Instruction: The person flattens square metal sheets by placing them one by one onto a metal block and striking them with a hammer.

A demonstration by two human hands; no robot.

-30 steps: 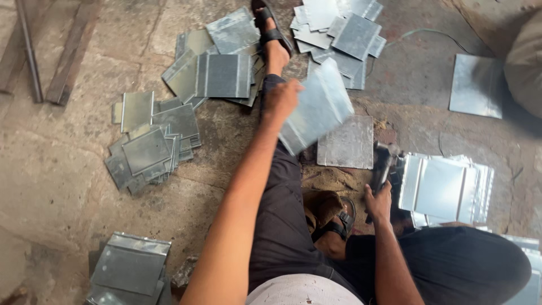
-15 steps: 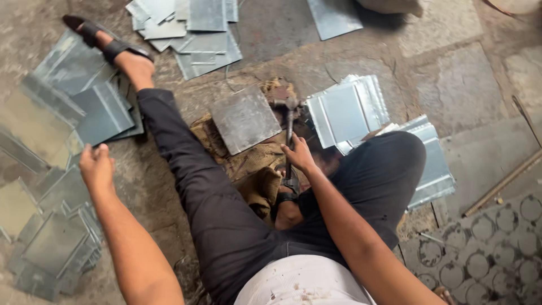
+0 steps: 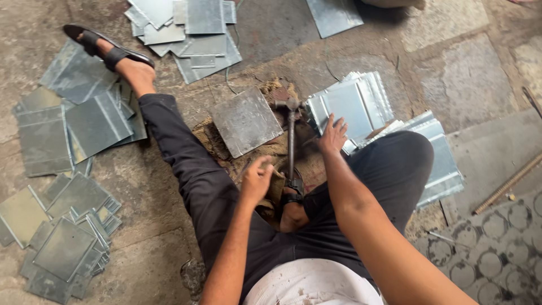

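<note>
I sit on the floor with one leg stretched out to a sandalled foot [image 3: 107, 49]. My right hand [image 3: 333, 134] is open, fingers spread, touching the near edge of a stack of folded grey metal sheets [image 3: 353, 101]. A hammer [image 3: 291, 138] lies free on the ground between my hands, its head pointing away from me. My left hand [image 3: 257, 179] hovers by my thigh, just left of the hammer's handle, fingers curled with nothing seen in them. A flat square metal plate [image 3: 245, 121] lies on rags in front of me.
Folded sheets lie scattered to the left [image 3: 84, 130] and lower left [image 3: 62, 237]. Another heap sits at the top [image 3: 186, 28], and more sheets show beside my bent right knee [image 3: 443, 166]. A metal rod [image 3: 511, 181] lies at the right on patterned tiles.
My left hand set a sheet on the left pile and came back to the middle. My right hand let go of the hammer, which now lies down, and reached to the right stack.
</note>
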